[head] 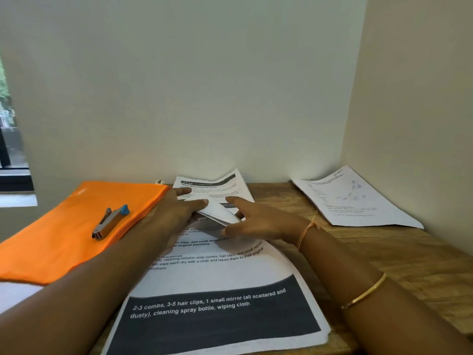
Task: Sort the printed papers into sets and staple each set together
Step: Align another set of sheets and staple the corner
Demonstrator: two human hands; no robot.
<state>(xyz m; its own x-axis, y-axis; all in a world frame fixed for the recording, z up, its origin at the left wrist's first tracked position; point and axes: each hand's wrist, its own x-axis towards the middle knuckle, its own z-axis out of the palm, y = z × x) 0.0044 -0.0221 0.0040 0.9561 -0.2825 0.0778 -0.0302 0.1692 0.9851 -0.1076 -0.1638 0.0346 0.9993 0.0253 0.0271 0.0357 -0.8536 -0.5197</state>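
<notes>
Plain white walls [204, 85] meeting in a corner, sliver of window [10, 111] far left, wooden desk [384, 252] tucked in below. Only the head view to go on.

Front and centre - big printed stack [217, 311], top page with a dark band listing combs, hair clips and the like. At the far end of it, close to the wall, a few lifted sheets [220, 213] curled up off the stack.

Left grip [176, 211]: fingers stretched out fairly straight, laid over the far part of the stack with a fingertip touching the curled edge. Probably there to pin the lower pages down.

Right grip [256, 221]: index finger over the top of the lifted sheets, thumb underneath by the look of it, so pinching that little bundle. Guessing the idea is to peel one set away from the rest.

Stapler [110, 221] parked on an orange folder [76, 221] to the left, just beside the left forearm and untouched - handy spot for later, out of the way of the paper shuffling.

Off to the right, well apart, a side pile [355, 201] lying skewed near the corner. Possibly a set already put aside; can't tell whether stapled or not.

Sorting stage by the look of it, stapling of this bundle not yet begun.
</notes>
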